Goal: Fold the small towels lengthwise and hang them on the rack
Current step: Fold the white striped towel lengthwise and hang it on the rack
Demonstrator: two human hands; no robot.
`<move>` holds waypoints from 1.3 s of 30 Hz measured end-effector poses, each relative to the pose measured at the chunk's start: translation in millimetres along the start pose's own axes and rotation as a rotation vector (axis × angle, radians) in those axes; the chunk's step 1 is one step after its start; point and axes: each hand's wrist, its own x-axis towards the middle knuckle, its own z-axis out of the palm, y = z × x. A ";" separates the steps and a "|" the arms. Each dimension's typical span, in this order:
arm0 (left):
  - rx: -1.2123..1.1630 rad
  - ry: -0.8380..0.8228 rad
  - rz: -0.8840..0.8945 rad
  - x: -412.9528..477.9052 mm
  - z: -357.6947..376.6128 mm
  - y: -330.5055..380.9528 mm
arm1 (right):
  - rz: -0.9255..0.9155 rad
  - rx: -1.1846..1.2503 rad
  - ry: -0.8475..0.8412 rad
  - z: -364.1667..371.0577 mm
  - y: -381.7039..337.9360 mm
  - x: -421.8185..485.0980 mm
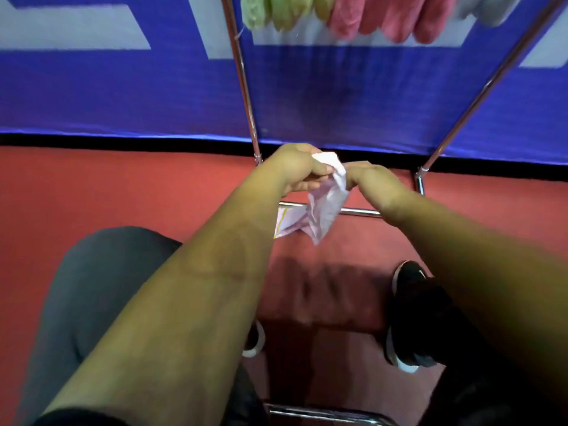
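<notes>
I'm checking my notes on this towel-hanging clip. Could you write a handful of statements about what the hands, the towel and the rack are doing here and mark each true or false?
1. Both hands grip the pale towel. True: the left hand and right hand pinch its top edge.
2. The towel is spread flat on the floor. False: it hangs crumpled from the hands, above the floor.
3. Green and pink towels already hang from the top of the rack. True.
4. The rack is empty. False: several towels hang on it.
5. The person is barefoot. False: a dark shoe shows.
</notes>
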 end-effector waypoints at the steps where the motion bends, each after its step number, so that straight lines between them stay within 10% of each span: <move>1: 0.019 -0.017 0.040 -12.3 1.9 14.6 | 0.002 0.025 0.008 -10.8 -7.7 -7.4; 13: 0.284 0.052 0.624 -115.9 16.3 104.4 | -0.193 0.385 0.156 -54.8 -81.2 -87.3; 30: 0.435 0.162 0.504 -67.8 0.4 78.7 | -0.125 0.241 0.184 -72.6 -58.5 -23.6; 39: 1.031 0.188 0.196 -34.7 -16.6 67.0 | 0.017 0.444 0.482 -95.2 -50.1 -6.7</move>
